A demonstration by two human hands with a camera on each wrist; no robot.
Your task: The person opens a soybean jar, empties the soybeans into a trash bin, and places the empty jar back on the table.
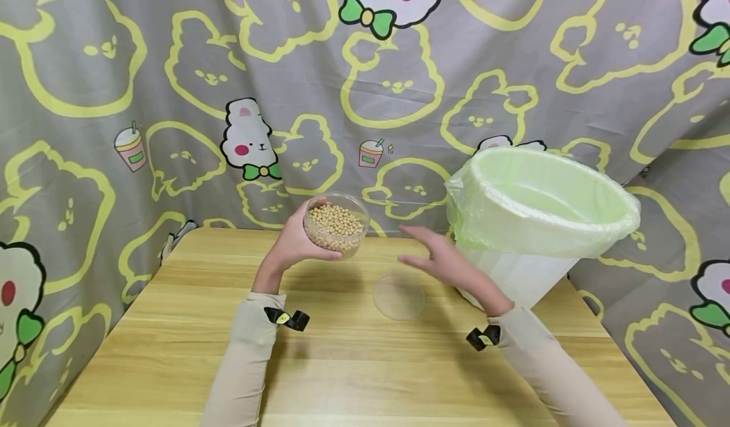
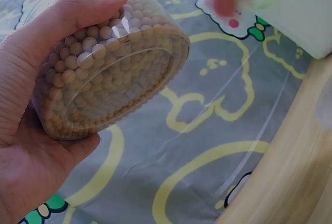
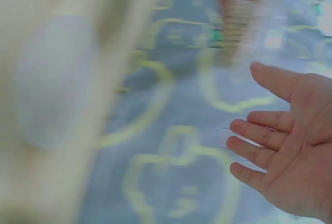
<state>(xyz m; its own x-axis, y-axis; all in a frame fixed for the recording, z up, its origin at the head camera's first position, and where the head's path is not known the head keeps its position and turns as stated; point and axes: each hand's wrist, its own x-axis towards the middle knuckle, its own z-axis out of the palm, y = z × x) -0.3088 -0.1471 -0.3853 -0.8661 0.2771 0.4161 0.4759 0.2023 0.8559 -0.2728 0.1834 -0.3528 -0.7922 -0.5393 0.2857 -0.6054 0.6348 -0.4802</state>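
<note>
My left hand grips a clear round plastic tub of dried soybeans, thumb on one side and fingers round the other. The tub is held above the table, its open top tilted, and the beans fill its lower part. To the right, my right hand holds nothing; its fingers are spread, with the palm showing in the right wrist view. Below and between the hands, a clear round lid lies flat on the table.
A white bin lined with a pale green bag stands at the table's back right, close beyond my right hand. The wooden table reaches back to a grey patterned curtain.
</note>
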